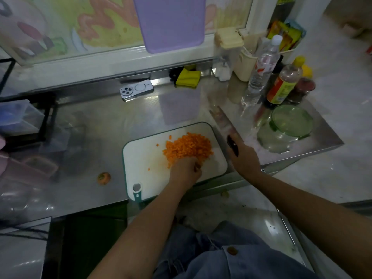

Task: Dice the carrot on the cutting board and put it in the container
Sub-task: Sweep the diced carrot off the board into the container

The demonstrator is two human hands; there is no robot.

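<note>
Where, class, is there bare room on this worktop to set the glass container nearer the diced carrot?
Bare steel lies between the phone and the cutting board, and left of the board around the carrot top. The board's left half is nearly bare. The right side is crowded: bottles, glass container, and the right hand holding the knife.

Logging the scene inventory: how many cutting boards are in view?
2. One white, teal-rimmed plastic cutting board lies on the steel counter under the diced carrot; one purple rectangular plastic board stands against the window behind it. Others may be hidden.
</note>
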